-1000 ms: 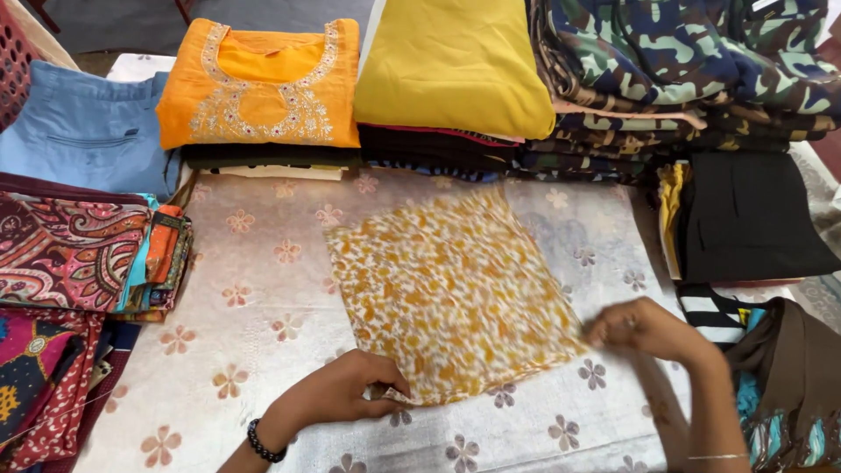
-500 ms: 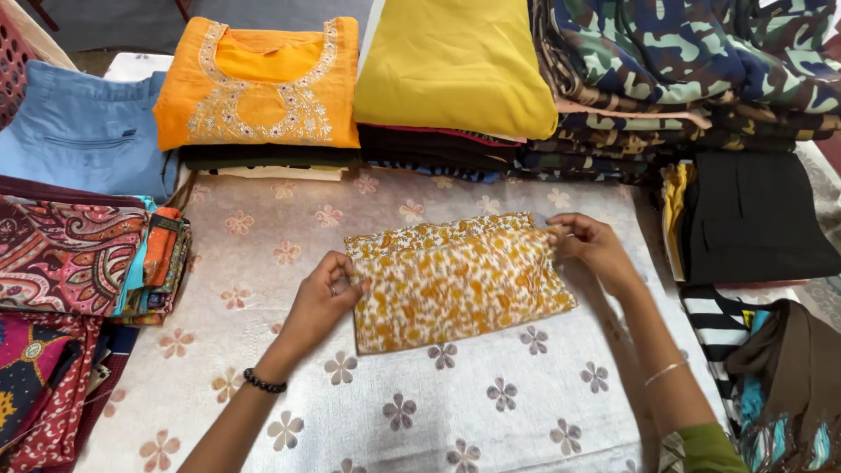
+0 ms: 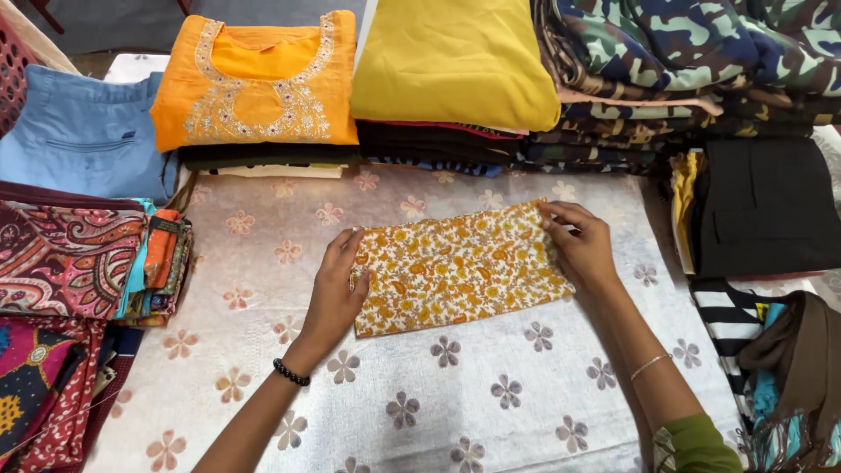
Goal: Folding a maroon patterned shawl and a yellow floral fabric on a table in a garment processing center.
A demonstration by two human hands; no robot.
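A mustard-yellow floral cloth [image 3: 455, 267] lies folded into a long rectangle on the white, flower-patterned table cover [image 3: 455, 394]. My left hand [image 3: 337, 293] rests on the cloth's left end, fingers pressing its edge. My right hand [image 3: 580, 243] pinches the cloth's upper right corner. A black bead bracelet sits on my left wrist and a thin bangle on my right.
Folded clothes ring the work area: an orange embroidered top [image 3: 258, 83], a yellow stack [image 3: 451, 61], camouflage fabrics [image 3: 692, 70], a blue garment [image 3: 83, 136], paisley prints [image 3: 66, 263] at left, black cloth [image 3: 762, 206] and striped cloth [image 3: 731, 311] at right.
The cloth was spread as a larger square; both hands lifted its near edge and folded it away from me, leaving a narrow rectangle. Hands now sit at its two ends.
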